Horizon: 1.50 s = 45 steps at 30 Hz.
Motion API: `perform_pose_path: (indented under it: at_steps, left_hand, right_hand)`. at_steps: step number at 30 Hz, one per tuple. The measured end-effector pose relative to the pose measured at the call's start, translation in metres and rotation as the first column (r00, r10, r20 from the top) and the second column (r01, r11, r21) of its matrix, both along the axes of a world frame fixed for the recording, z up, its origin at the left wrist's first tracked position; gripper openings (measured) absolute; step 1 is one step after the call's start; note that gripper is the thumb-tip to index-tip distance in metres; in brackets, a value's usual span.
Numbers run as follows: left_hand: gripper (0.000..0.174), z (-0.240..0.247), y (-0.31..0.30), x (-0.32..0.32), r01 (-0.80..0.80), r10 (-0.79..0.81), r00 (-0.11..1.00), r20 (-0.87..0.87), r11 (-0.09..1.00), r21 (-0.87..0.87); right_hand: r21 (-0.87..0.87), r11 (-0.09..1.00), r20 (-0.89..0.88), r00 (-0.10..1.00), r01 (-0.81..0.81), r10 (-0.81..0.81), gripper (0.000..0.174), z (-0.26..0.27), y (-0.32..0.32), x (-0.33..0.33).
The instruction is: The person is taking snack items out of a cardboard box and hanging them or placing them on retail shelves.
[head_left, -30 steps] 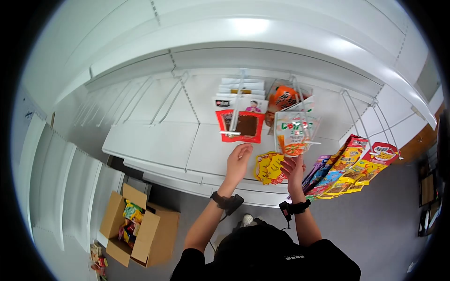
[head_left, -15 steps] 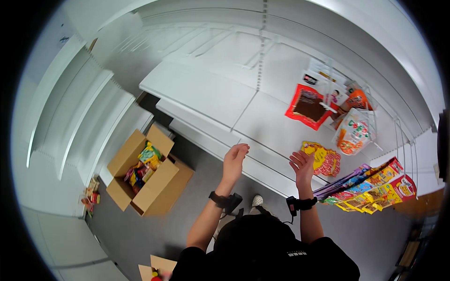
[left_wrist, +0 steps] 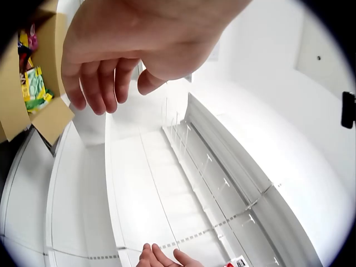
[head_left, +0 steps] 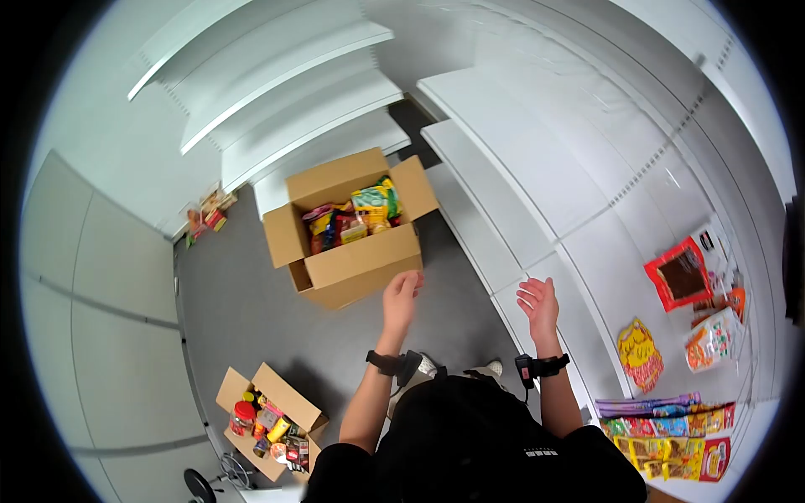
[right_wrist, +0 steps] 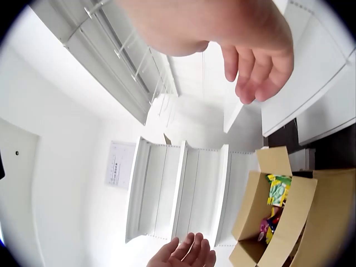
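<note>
Left hand (head_left: 401,303), right hand (head_left: 542,308) empty, grips loose. Snack packets (head_left: 372,201) lie in cardboard box (head_left: 365,263) beyond left hand. Step judged: fetching packets; next move likely needs reach into box.

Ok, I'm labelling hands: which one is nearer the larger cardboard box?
The left hand: in the head view it shows by the near right corner of the larger cardboard box; the right hand is farther right, by the shelves.

Matt cardboard box (head_left: 362,256); glossy plastic packets (head_left: 371,203); smooth shelves (head_left: 537,126); matt cloth sleeve (head_left: 602,469).
</note>
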<state>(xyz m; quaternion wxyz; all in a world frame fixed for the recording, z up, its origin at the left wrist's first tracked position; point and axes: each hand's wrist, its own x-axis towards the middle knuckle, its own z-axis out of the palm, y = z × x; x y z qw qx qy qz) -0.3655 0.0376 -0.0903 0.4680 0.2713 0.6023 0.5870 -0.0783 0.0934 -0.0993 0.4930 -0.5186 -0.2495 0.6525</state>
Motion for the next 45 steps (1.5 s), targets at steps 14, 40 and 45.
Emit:
perform_pose_path:
  at_steps: [14,40,45]
  left_hand:
    - [0.025,-0.014,-0.064,-0.128,-0.351,0.352,0.935,0.044,0.936,-0.022]
    - [0.033,-0.099,0.100,-0.272,-0.351,0.391,0.920,0.000,0.826,-0.442]
    - [0.034,-0.128,0.116,-0.285,-0.318,0.377,0.926,-0.010,0.765,-0.560]
  right_hand:
    - [-0.058,0.940,-0.107,0.938,-0.336,0.329,0.055,0.001,0.031,-0.175]
    - [-0.413,0.770,-0.279,0.872,-0.486,0.401,0.055,-0.103,0.249,-0.317]
    - [-0.483,0.741,-0.282,0.884,-0.467,0.373,0.056,-0.117,0.261,-0.312]
